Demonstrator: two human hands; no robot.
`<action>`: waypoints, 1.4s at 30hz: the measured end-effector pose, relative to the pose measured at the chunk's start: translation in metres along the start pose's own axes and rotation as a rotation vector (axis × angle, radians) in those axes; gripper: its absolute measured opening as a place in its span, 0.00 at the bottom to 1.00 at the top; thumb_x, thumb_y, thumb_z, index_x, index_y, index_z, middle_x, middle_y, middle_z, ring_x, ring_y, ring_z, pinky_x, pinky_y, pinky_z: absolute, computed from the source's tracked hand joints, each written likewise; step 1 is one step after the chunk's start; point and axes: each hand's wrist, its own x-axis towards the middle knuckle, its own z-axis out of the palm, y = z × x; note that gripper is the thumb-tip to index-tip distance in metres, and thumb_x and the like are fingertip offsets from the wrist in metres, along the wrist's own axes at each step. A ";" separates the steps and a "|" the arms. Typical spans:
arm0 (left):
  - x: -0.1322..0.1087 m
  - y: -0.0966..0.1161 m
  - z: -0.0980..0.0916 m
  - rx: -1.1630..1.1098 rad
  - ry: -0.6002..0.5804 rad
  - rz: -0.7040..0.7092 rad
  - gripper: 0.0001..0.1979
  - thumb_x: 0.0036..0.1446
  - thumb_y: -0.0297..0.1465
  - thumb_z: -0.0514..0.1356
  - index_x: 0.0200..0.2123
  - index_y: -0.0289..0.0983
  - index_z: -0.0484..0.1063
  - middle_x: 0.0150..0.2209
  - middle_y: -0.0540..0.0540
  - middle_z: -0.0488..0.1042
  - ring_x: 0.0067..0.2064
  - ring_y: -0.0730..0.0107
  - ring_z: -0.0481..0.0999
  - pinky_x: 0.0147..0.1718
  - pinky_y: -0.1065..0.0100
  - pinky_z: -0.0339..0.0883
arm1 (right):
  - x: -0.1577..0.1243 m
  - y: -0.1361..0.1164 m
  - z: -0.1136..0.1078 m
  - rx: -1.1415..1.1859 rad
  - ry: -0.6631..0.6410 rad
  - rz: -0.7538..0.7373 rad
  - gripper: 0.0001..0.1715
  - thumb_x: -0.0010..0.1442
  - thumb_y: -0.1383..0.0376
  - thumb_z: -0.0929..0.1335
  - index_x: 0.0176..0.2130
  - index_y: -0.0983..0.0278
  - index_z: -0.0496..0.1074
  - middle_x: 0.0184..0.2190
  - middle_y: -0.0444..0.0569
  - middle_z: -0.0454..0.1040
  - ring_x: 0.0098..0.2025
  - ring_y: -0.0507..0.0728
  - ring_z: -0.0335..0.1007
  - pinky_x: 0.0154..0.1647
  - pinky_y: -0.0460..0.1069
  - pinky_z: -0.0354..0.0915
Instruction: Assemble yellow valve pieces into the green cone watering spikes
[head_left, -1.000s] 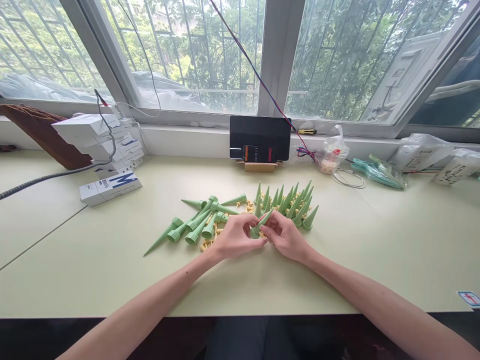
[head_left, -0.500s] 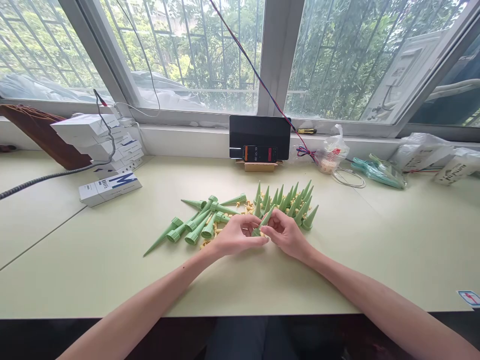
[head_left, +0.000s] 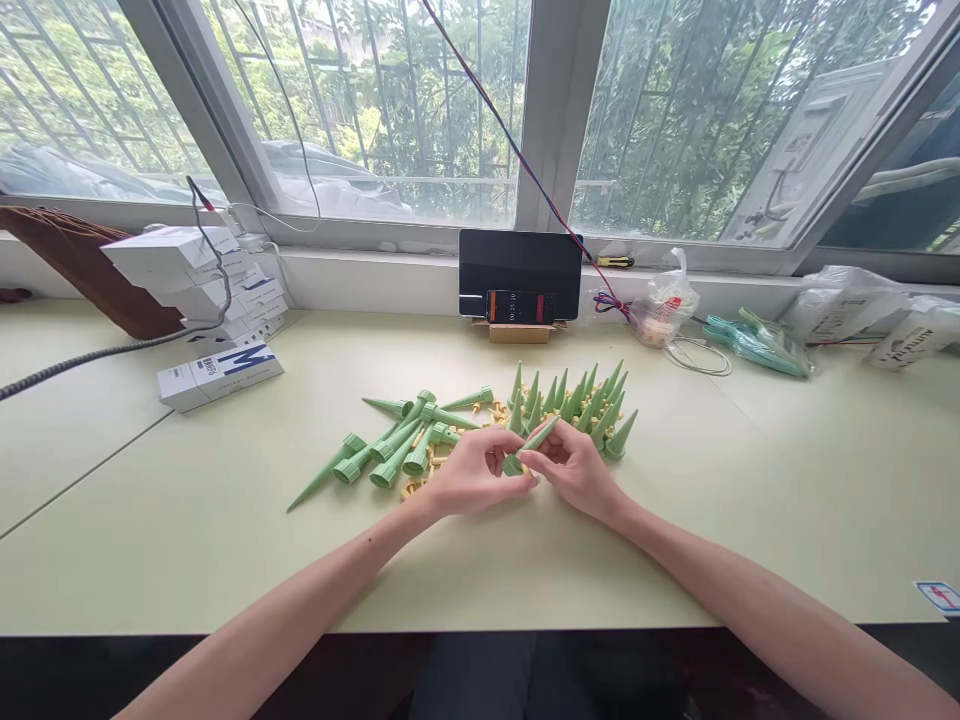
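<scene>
A green plastic watering spike [head_left: 538, 437] lies tilted between my two hands, its tip up and to the right. My left hand [head_left: 476, 470] has its fingers closed on the spike's wide capped end. My right hand [head_left: 571, 465] pinches the spike from the other side, with a bit of a yellow peg [head_left: 526, 470] showing by its fingertips. Just beyond my hands, several finished-looking spikes [head_left: 592, 400] stand upright on their caps, yellow pieces among them. To the left, several loose green spikes [head_left: 397, 440] lie in a heap beside small yellow pegs [head_left: 436, 462].
At the back, a phone [head_left: 520, 307] showing a timer leans against a black tablet [head_left: 480, 262]. White boxes [head_left: 217, 378] are at the left. A plastic bag with a cup [head_left: 664, 305] and teal packets [head_left: 757, 345] lie along the right back.
The spike in my hands has tipped further over to the right. Both hands have stayed nearly in place, and the piles look the same.
</scene>
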 end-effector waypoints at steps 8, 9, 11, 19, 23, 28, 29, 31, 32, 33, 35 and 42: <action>-0.001 -0.003 0.006 0.158 0.100 0.070 0.09 0.49 0.33 0.64 0.34 0.35 0.75 0.27 0.51 0.68 0.27 0.74 0.62 0.26 0.71 0.56 | -0.001 -0.002 0.002 -0.031 -0.068 -0.047 0.11 0.67 0.57 0.66 0.42 0.63 0.68 0.32 0.46 0.71 0.32 0.54 0.67 0.32 0.49 0.64; -0.001 -0.003 0.006 0.174 0.113 0.073 0.08 0.49 0.32 0.64 0.33 0.35 0.74 0.27 0.51 0.67 0.27 0.74 0.61 0.26 0.71 0.56 | -0.001 -0.003 0.002 -0.038 -0.072 -0.052 0.11 0.67 0.57 0.65 0.42 0.63 0.67 0.32 0.46 0.71 0.32 0.54 0.67 0.32 0.49 0.64; -0.001 -0.003 0.007 0.202 0.138 0.080 0.08 0.48 0.32 0.64 0.32 0.35 0.74 0.26 0.52 0.65 0.26 0.75 0.61 0.25 0.71 0.56 | -0.001 -0.003 0.002 -0.052 -0.076 -0.061 0.10 0.68 0.58 0.64 0.43 0.63 0.67 0.32 0.46 0.70 0.31 0.54 0.66 0.32 0.49 0.64; -0.001 -0.003 0.008 0.245 0.170 0.086 0.08 0.47 0.31 0.63 0.34 0.35 0.75 0.26 0.52 0.63 0.26 0.75 0.60 0.25 0.70 0.55 | 0.000 -0.003 0.002 -0.012 -0.087 -0.056 0.11 0.68 0.58 0.64 0.44 0.63 0.67 0.31 0.45 0.69 0.28 0.52 0.64 0.28 0.48 0.61; -0.002 -0.004 0.009 0.224 0.167 0.084 0.08 0.48 0.32 0.64 0.34 0.35 0.75 0.26 0.52 0.63 0.26 0.75 0.60 0.25 0.71 0.56 | 0.001 -0.003 0.002 0.021 -0.084 -0.052 0.10 0.68 0.58 0.65 0.43 0.62 0.67 0.31 0.44 0.69 0.29 0.52 0.64 0.30 0.48 0.62; 0.000 -0.005 0.009 0.101 0.142 0.043 0.10 0.50 0.35 0.64 0.34 0.35 0.75 0.28 0.51 0.66 0.26 0.75 0.60 0.25 0.71 0.57 | 0.001 -0.001 0.001 0.037 -0.078 -0.027 0.11 0.68 0.57 0.65 0.41 0.62 0.66 0.29 0.42 0.66 0.26 0.51 0.61 0.26 0.47 0.60; 0.000 -0.005 0.008 0.061 0.123 0.017 0.11 0.50 0.36 0.65 0.34 0.34 0.75 0.28 0.51 0.67 0.27 0.75 0.61 0.25 0.71 0.57 | 0.001 0.000 0.001 0.046 -0.073 -0.017 0.11 0.68 0.56 0.64 0.40 0.62 0.65 0.28 0.42 0.65 0.25 0.51 0.60 0.25 0.47 0.59; 0.002 -0.004 0.006 -0.024 0.069 -0.041 0.14 0.49 0.37 0.66 0.36 0.34 0.76 0.29 0.50 0.67 0.28 0.75 0.62 0.25 0.72 0.58 | 0.001 0.001 0.001 0.084 -0.064 0.003 0.13 0.68 0.54 0.64 0.38 0.61 0.64 0.26 0.40 0.62 0.23 0.50 0.57 0.22 0.46 0.56; 0.002 -0.004 0.005 -0.064 0.038 -0.067 0.15 0.49 0.38 0.66 0.37 0.34 0.76 0.30 0.50 0.68 0.28 0.75 0.63 0.26 0.72 0.58 | 0.001 0.001 0.001 0.109 -0.060 0.012 0.14 0.69 0.53 0.63 0.37 0.61 0.63 0.25 0.40 0.61 0.22 0.49 0.56 0.21 0.46 0.55; 0.003 -0.004 0.004 -0.107 0.006 -0.087 0.15 0.49 0.39 0.67 0.37 0.34 0.77 0.31 0.49 0.69 0.29 0.75 0.64 0.26 0.72 0.59 | 0.001 0.000 0.001 0.133 -0.057 0.019 0.15 0.69 0.53 0.63 0.36 0.61 0.62 0.24 0.39 0.59 0.20 0.49 0.55 0.20 0.46 0.54; 0.003 -0.004 0.001 -0.191 -0.060 -0.128 0.17 0.51 0.41 0.66 0.39 0.35 0.77 0.32 0.48 0.71 0.29 0.74 0.66 0.26 0.72 0.59 | 0.001 0.000 0.001 0.170 -0.056 0.028 0.16 0.68 0.52 0.63 0.36 0.60 0.60 0.23 0.38 0.58 0.19 0.48 0.54 0.19 0.46 0.53; 0.002 -0.002 -0.001 -0.405 -0.173 -0.162 0.16 0.52 0.42 0.66 0.39 0.35 0.78 0.27 0.50 0.69 0.26 0.75 0.65 0.25 0.71 0.59 | 0.003 0.002 0.001 0.224 -0.068 0.039 0.18 0.66 0.51 0.66 0.35 0.61 0.61 0.25 0.38 0.59 0.19 0.47 0.54 0.17 0.45 0.52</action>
